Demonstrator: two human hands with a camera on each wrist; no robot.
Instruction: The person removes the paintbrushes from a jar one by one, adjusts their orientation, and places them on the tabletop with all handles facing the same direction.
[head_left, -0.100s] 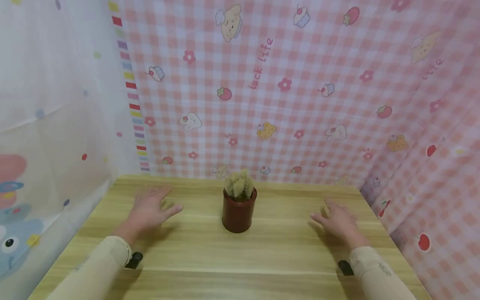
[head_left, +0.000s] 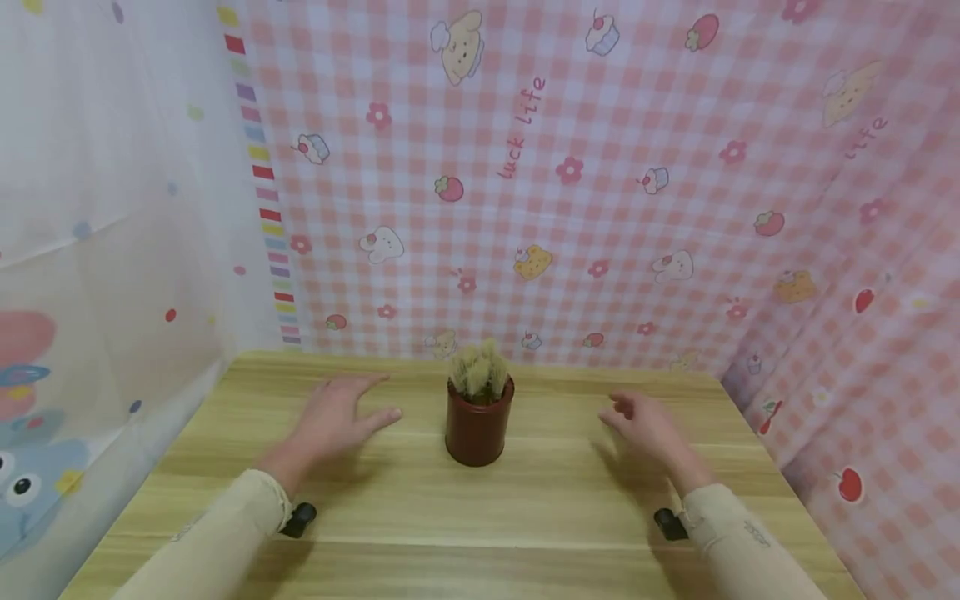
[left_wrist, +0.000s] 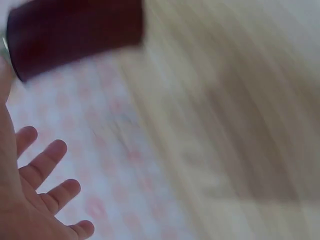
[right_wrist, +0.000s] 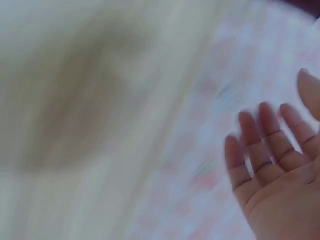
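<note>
Upright near the middle of the table stands a dark red-brown cylindrical pot (head_left: pixel 476 435), with pale yellow, wheat-like tufts (head_left: pixel 478 369) rising from its mouth. My left hand (head_left: pixel 337 421) is to the left of the pot, thumb and fingers spread apart and holding nothing. To the pot's right, with a wider gap, is my right hand (head_left: pixel 645 425), its fingers loosely bent and nothing in them. In the left wrist view the pot (left_wrist: pixel 75 35) appears blurred beyond the spread fingers. Only a dark edge of it shows at the top corner of the right wrist view.
The wooden table (head_left: pixel 480 517) runs back to a pink checked curtain (head_left: pixel 480 208) printed with cartoon figures. A white printed curtain (head_left: pixel 150 250) hangs on the left side. Small black devices (head_left: pixel 300 520) sit at both wrists, by the cream sleeves.
Both hands have moved inward toward the pot, the left one going right and the right one going left. The pot has stayed in place.
</note>
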